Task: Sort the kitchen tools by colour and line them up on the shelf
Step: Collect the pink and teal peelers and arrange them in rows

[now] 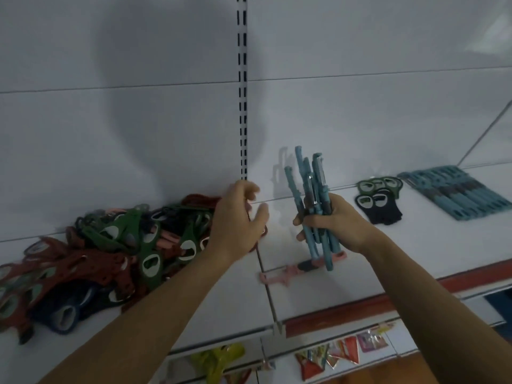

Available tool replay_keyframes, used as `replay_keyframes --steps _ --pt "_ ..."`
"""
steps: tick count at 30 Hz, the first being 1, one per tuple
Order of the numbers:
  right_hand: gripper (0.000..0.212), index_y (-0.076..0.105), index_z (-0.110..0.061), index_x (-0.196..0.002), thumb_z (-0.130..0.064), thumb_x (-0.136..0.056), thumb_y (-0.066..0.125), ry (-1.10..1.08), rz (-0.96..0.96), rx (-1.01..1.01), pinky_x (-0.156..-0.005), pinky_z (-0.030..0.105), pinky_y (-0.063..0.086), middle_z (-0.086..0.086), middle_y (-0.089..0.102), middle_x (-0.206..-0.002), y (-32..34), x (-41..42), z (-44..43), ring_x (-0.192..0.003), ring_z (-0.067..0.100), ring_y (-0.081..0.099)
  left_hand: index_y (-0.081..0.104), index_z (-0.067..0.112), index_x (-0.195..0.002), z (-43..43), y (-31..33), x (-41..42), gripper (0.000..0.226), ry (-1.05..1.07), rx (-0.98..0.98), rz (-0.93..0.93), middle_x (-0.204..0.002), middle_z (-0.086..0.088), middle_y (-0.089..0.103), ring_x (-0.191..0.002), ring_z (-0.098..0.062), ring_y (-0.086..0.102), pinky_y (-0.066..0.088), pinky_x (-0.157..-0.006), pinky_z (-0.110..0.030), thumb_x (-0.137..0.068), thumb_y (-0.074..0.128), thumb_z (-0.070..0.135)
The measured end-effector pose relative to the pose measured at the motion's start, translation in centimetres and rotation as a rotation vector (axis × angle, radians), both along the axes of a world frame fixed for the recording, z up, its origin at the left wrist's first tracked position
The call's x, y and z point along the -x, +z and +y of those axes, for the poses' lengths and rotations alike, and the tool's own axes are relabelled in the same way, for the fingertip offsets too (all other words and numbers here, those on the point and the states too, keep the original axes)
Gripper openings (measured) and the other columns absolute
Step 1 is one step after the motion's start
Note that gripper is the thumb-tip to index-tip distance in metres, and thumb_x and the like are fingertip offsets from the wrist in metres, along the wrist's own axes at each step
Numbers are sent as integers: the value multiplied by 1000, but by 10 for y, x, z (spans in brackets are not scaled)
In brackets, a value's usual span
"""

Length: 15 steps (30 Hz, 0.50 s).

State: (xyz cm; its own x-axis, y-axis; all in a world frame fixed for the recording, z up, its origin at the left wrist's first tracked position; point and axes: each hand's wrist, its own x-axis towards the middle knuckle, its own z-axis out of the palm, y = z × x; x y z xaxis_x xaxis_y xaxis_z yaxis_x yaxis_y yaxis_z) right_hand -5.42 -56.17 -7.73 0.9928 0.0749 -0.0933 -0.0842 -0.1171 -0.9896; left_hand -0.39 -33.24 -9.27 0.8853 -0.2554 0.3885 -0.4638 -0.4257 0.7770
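Note:
My right hand [336, 221] grips a bundle of several light blue tools [310, 189], held upright above the white shelf [318, 295]. My left hand [238, 217] hovers with fingers apart at the right edge of a mixed pile of green, red-brown, pink and dark blue tools [110, 250] on the shelf's left part. A pink tool [291, 270] lies flat on the shelf below the bundle. At the right, a neat row of light blue tools [457, 192] lies lined up, with a small group of green and dark openers [378, 198] beside it.
The slotted upright rail [242, 92] runs down the white back panel. A red price strip [360, 306] edges the shelf front. Below hang packaged goods, yellow [219, 358] and red [332, 356].

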Motion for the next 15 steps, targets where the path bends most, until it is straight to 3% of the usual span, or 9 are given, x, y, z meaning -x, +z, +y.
replay_keyframes --steps 3,4,7,10,12,13,15 --pt "24 56 2 -108 14 -89 63 -123 -25 -47 -75 46 59 23 71 -96 -1 9 -19 -79 43 71 61 26 -116 -24 -27 24 49 -363 -698 64 -107 7 57 -97 -14 56 53 -81 -39 -84 66 63" --pt "29 54 0 -109 15 -87 65 -148 -45 -31 -75 45 59 21 70 -94 0 11 -23 -77 40 71 61 27 -114 -29 -34 28 49 -399 -811 32 -109 6 54 -100 -15 53 51 -82 -38 -83 65 64" --pt "37 56 -4 -107 14 -80 74 -131 -102 159 -74 43 62 17 70 -88 6 19 -31 -75 32 70 60 23 -101 -38 -34 25 26 -416 -804 -65 -103 2 55 -99 -20 56 49 -78 -37 -90 65 47" --pt "32 63 -19 -89 -11 -72 89 -71 -153 541 -67 43 61 1 72 -76 9 20 -29 -68 25 70 55 22 -106 -39 -15 8 19 -432 -771 -34 -98 1 64 -90 -21 60 47 -70 -35 -95 61 37" --pt "36 58 -32 -82 -25 -71 92 -22 -171 706 -57 32 54 -12 69 -72 11 18 -23 -61 12 65 58 26 -100 -36 0 -4 15 -416 -719 -11 -91 7 65 -84 -17 60 46 -67 -32 -93 65 38" --pt "37 59 -35 -86 -28 -71 92 -1 -205 769 -58 25 49 -17 67 -75 10 17 -18 -64 6 63 61 27 -96 -34 7 -10 13 -413 -705 -10 -87 10 64 -82 -15 60 47 -67 -31 -92 66 38" --pt "45 64 -31 -103 -32 -68 93 24 -304 850 -67 23 43 -19 65 -87 6 11 -6 -77 2 59 67 26 -94 -26 23 -20 9 -445 -675 37 -87 10 67 -83 -13 63 52 -74 -31 -92 66 35"
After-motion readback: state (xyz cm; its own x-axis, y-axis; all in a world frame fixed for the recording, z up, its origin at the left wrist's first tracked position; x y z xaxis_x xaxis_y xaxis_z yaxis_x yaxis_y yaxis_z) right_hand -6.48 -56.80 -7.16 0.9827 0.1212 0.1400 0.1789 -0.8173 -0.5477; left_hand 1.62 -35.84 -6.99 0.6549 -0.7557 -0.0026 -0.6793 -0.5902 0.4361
